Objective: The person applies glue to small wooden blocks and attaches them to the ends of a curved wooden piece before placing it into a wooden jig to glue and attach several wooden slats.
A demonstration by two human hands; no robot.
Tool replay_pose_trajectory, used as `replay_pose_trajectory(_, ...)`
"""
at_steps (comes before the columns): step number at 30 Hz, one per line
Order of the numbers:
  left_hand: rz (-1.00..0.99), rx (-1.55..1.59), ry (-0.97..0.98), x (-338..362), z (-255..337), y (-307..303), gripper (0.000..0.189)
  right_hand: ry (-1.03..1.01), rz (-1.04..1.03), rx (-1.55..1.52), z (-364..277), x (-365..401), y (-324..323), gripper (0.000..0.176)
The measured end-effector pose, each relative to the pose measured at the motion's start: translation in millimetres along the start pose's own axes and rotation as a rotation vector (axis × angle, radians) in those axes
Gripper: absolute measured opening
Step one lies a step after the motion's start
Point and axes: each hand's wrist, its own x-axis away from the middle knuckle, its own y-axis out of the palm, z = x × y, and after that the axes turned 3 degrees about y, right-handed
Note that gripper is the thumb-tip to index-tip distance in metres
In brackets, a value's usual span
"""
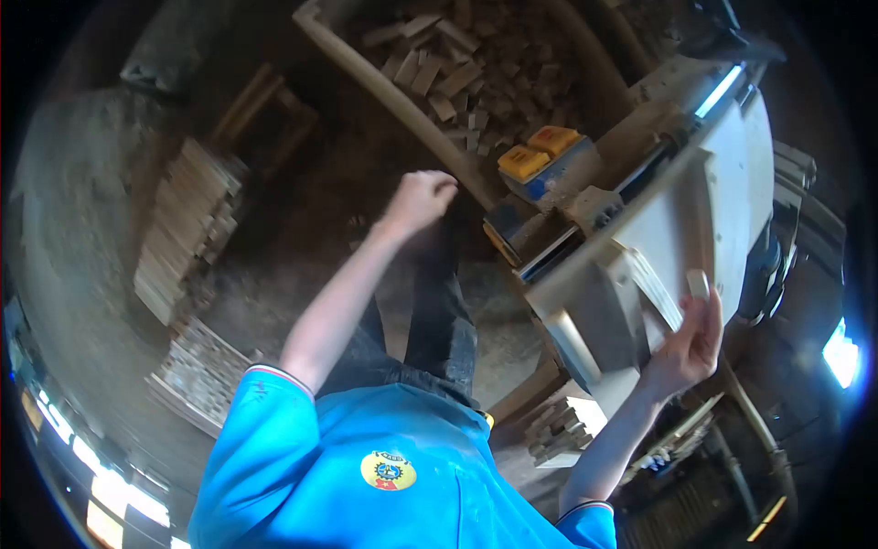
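Note:
My left hand point(425, 199) is raised over the floor, left of the machine. Its fingers are curled closed, and nothing shows sticking out of them. At the right, my right hand point(688, 346) grips a small light-coloured wooden block point(699, 284) by its lower end, above the pale machine table point(745, 183). Just left of that hand, a layered, pale wooden strip point(651, 285) lies slanted on the table. A grey-brown board-like piece point(622, 297) stands beside the strip.
A blue switch box with yellow and orange covers point(540, 154) sits at the machine's near-left side. Behind a long rail point(393, 101) lies a heap of wooden offcuts point(448, 69). Stacked wooden strips point(187, 229) stand at left, with more wood pieces point(558, 430) below the table.

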Motion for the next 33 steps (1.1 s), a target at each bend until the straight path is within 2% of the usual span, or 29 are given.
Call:
replay_pose_trajectory(1,-0.019,0.039,-0.012,10,-18,31,0.023,-0.036,0.047,0.066,-3,3,2,0.021)
replay_pose_trajectory(2,-0.029,0.084,-0.084,22,-15,50,0.022,0.024,0.058,0.068,-4,4,0,0.023)
replay_pose_trajectory(3,-0.038,0.129,-0.143,37,0,48,0.021,0.017,0.049,0.092,-15,8,0,0.023)
replay_pose_trajectory(5,0.027,0.227,-0.122,51,30,46,0.02,0.014,0.062,0.069,-5,11,-17,0.022)
replay_pose_trajectory(6,0.091,0.223,-0.073,54,41,42,0.019,-0.074,0.026,0.049,-9,11,-17,0.021)
replay_pose_trajectory(7,0.115,0.223,-0.076,55,52,30,0.016,0.024,0.056,0.015,-2,11,-20,0.021)
replay_pose_trajectory(8,0.143,0.285,-0.122,57,66,15,0.012,-0.067,0.033,-0.004,-7,-5,-18,0.022)
replay_pose_trajectory(9,0.219,0.274,-0.062,61,80,5,0.011,-0.148,0.006,-0.038,-13,-27,-12,0.023)
replay_pose_trajectory(10,0.261,0.305,-0.077,67,111,-16,0.014,-0.103,-0.054,-0.083,-25,-51,-11,0.023)
replay_pose_trajectory(12,0.348,0.049,0.173,81,191,-54,0.007,0.02,-0.181,-0.161,-41,-91,-1,0.022)
replay_pose_trajectory(14,0.337,0.048,0.454,101,262,-60,0.007,0.183,-0.321,-0.221,-36,-112,15,0.022)
replay_pose_trajectory(15,0.284,0.119,0.627,112,278,-52,0.011,0.27,-0.408,-0.24,-35,-118,22,0.022)
replay_pose_trajectory(16,0.126,0.076,0.736,113,311,-49,0.016,0.267,-0.409,-0.241,-32,-121,25,0.019)
replay_pose_trajectory(17,0.081,0.017,0.78,121,313,-36,0.011,0.278,-0.394,-0.272,-36,-121,33,0.019)
replay_pose_trajectory(19,0.005,-0.038,0.773,123,320,0,0.027,0.084,-0.442,-0.051,-36,-124,30,0.015)
replay_pose_trajectory(21,-0.03,-0.154,0.708,118,317,19,0.029,0.079,-0.422,-0.038,-36,-128,34,0.015)
replay_pose_trajectory(23,-0.035,-0.226,0.779,113,309,23,0.029,-0.201,-0.366,0.111,-36,-131,39,0.019)
replay_pose_trajectory(25,-0.035,-0.197,0.763,112,309,19,0.03,-0.151,-0.371,0.097,-38,-130,47,0.017)
replay_pose_trajectory(33,-0.117,-0.284,0.92,114,288,13,0.033,-0.185,-0.452,0.076,-37,-121,46,0.013)
